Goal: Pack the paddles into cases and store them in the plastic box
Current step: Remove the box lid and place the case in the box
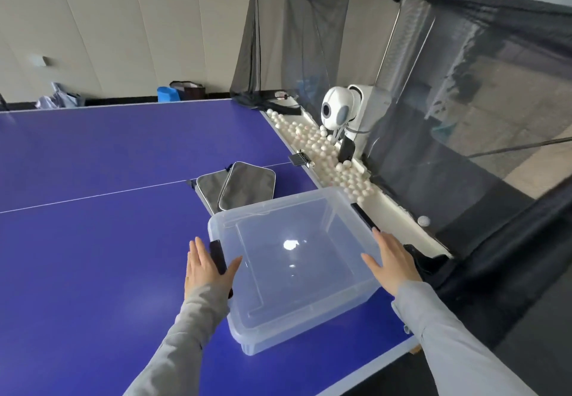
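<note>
Clear plastic: 1 box (294, 324) between 2 hands (206, 268) (390, 261), 2 grey cases (206, 186) (249, 186) beyond.

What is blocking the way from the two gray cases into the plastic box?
Nothing visible. The cases lie just beyond the plastic box; it looks lidless and empty, left hand and right hand at its sides.

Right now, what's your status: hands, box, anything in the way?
Left hand and right hand open, flanking the plastic box. Box empty, on the table. Two grey cases lie just beyond it, overlapping. Nothing between them.
</note>
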Demonstrator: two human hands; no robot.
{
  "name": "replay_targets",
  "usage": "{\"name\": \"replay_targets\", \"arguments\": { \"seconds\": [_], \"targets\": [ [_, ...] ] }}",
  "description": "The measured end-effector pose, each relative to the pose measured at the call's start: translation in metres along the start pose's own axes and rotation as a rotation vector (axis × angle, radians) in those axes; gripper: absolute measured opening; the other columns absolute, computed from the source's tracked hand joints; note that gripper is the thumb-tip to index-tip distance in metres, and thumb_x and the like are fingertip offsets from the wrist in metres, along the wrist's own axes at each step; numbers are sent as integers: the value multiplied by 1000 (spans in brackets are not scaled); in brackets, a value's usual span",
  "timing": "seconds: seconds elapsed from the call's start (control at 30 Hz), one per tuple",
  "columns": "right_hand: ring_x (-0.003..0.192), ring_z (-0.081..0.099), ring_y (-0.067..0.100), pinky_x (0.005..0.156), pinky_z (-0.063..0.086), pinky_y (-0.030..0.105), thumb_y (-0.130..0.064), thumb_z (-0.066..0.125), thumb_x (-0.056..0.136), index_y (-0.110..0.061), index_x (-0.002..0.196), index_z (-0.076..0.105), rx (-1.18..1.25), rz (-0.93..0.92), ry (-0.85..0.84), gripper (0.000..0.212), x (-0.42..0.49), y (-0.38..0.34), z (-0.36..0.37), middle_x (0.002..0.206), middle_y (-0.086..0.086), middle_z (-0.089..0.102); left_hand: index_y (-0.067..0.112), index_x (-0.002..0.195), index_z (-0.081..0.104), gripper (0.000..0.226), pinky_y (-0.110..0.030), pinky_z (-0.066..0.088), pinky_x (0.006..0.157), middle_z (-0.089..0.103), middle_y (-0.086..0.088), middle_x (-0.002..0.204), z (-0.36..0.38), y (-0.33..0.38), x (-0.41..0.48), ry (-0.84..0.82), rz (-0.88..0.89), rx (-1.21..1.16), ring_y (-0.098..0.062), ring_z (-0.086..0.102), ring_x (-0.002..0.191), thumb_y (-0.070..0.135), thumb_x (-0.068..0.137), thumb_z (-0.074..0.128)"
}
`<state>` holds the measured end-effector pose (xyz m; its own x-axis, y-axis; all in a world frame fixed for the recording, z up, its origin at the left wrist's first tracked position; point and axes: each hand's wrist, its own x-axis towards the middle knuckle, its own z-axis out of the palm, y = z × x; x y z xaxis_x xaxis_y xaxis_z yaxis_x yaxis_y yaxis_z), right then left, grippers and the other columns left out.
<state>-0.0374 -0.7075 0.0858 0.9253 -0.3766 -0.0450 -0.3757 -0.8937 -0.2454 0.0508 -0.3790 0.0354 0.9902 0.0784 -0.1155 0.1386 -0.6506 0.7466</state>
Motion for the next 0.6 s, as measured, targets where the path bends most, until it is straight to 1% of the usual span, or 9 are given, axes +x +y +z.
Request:
{"name": "replay_targets", "arguments": {
  "seconds": [0.07,0.13,0.23,0.33,0.4,0.47,0.53,0.57,0.6],
  "targets": [
    [141,24,19,112,27,35,-38,47,96,-15,149,17,62,29,-2,65,22,10,-2,153,4,27,20,151,-7,110,-41,20,117,-4,4,160,9,-4,4,0,-48,-134,-19,3,147,50,77,69],
    [142,23,20,113,25,36,-38,47,95,-16,150,16,169,93,-41,66,43,19,-3,155,3,23,23,151,-6,112,-44,24,115,0,4,160,15,-7,7,-4,-100,-208,-21,9,146,44,75,74],
    [142,24,22,114,24,39,-41,50,94,-20,150,15,343,203,-102,69,71,29,-1,156,3,21,23,152,4,110,-46,30,112,16,-3,156,23,-9,10,10,-200,-309,-25,24,142,34,72,80],
    [140,28,23,111,26,38,-44,54,91,-21,148,21,462,277,-147,70,100,33,3,153,3,29,23,150,17,104,-47,38,106,32,-1,151,29,-5,10,26,-258,-428,-25,39,134,27,70,82],
    [136,36,23,108,30,36,-45,57,89,-19,147,26,506,280,-213,70,116,34,6,149,4,37,26,146,27,94,-41,42,102,46,3,140,32,-4,7,39,-289,-506,-22,50,121,24,70,82],
    [135,37,24,108,33,37,-45,61,87,-19,146,29,509,252,-285,72,129,35,10,149,4,36,31,140,37,83,-37,45,96,57,4,127,33,-4,5,62,-305,-546,-21,56,107,21,70,82],
    [135,36,24,107,36,39,-41,66,84,-19,145,29,513,232,-316,75,137,38,14,149,3,36,30,137,42,81,-36,48,90,61,4,121,31,-3,4,55,-327,-597,-20,60,102,16,69,83],
    [132,40,24,104,39,39,-38,68,83,-18,144,32,518,229,-323,74,139,41,16,146,3,40,28,137,43,82,-33,50,86,62,3,120,31,-2,3,49,-340,-646,-17,62,99,12,67,84],
    [125,47,24,97,43,37,-35,70,82,-16,141,37,536,227,-331,70,141,45,18,138,2,49,26,136,45,85,-30,50,80,64,2,117,29,-1,2,47,-357,-698,-15,64,95,9,64,86]
  ]
}}
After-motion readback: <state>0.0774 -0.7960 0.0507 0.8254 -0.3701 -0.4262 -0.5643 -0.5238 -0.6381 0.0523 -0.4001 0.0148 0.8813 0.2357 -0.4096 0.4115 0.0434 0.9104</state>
